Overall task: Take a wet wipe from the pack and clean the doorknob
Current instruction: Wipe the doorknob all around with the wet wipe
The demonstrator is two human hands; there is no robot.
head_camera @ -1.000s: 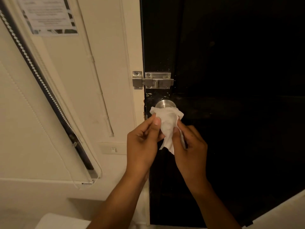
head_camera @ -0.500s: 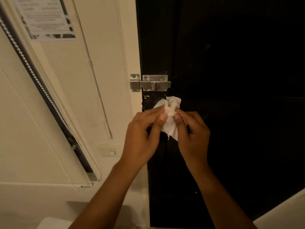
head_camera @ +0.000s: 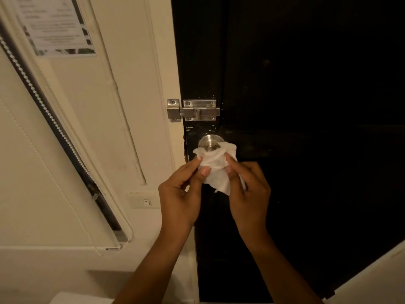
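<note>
A round steel doorknob [head_camera: 209, 141] sits on the left edge of a black door [head_camera: 295, 84]. A white wet wipe [head_camera: 215, 165] is draped over the knob's lower front half, and its loose end hangs down between my hands. My left hand [head_camera: 180, 195] pinches the wipe's left side with thumb and fingers. My right hand [head_camera: 248, 190] pinches its right side. Only the top of the knob shows above the wipe. The wipe pack is not in view.
A steel slide bolt [head_camera: 192, 110] spans door and cream frame [head_camera: 168, 62] just above the knob. On the wall to the left are a printed notice [head_camera: 54, 27], a slanted window blind with cord [head_camera: 54, 128] and a switch [head_camera: 147, 202].
Half a second ago both hands held the bunched wipe over the knob and hid it. Now the hands sit lower and the knob's top shows above the wipe.
</note>
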